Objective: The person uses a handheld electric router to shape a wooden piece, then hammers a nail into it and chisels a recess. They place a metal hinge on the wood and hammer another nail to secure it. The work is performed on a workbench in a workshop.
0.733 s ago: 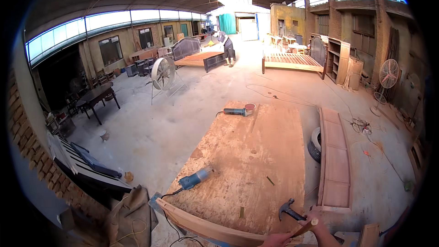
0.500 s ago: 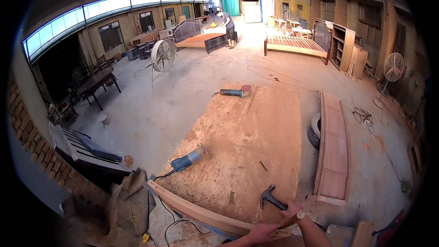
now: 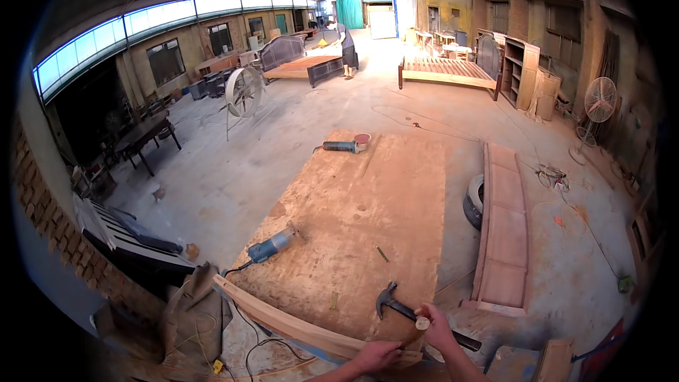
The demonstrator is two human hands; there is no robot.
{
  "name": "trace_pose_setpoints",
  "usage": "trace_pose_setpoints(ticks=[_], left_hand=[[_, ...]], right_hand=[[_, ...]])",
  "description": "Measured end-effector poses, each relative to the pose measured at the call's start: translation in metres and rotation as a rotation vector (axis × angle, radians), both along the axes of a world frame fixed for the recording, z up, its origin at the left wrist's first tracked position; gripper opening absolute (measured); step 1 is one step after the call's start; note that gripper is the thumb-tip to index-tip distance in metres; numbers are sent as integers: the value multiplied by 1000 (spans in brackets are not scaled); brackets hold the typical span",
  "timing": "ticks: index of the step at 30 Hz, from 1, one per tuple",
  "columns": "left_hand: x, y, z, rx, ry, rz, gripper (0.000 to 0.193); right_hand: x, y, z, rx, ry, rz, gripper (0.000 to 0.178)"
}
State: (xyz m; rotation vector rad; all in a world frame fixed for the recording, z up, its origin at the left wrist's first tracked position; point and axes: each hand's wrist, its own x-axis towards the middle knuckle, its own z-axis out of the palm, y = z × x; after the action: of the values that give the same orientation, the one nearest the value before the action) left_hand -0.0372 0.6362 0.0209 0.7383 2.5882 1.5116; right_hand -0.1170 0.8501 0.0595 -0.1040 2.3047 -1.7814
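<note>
At the near edge of the workbench, my left hand is closed around the lower part of a short brown wooden piece with a pale round end. The fingers of my right hand are closed at its upper end; what the palm covers is hidden. A claw hammer lies on the bench just beyond, its dark handle passing behind my right hand. Along the near edge runs a long, pale wooden rail, its right end close to my left hand.
On the plywood bench top lie a blue trim router and an angle grinder with sanding disc. A panelled board leans by a tyre at right. Cables hang nearby. A person stands by a bed frame.
The view has shifted, so the bench sits further left. The wooden piece's round end has moved slightly left against the hammer, and more of the hammer's handle end shows past my right hand.
</note>
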Motion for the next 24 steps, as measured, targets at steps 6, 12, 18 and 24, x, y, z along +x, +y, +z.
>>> trace_pose_setpoints(ticks=[6,12,18,24], left_hand=[[-3,1,22,33,-100,-11,25],[0,-7,19,45,-72,-50,24],[-31,-50,23,-66,-21,-175,45],[-30,-118,43,-450,184,-38,70]], right_hand=[[77,-27,81,-203,191,178,56],[77,-78,82,-190,-4,-216,24],[69,-89,55,-267,157,-228,18],[61,-93,52,-230,146,-334,20]])
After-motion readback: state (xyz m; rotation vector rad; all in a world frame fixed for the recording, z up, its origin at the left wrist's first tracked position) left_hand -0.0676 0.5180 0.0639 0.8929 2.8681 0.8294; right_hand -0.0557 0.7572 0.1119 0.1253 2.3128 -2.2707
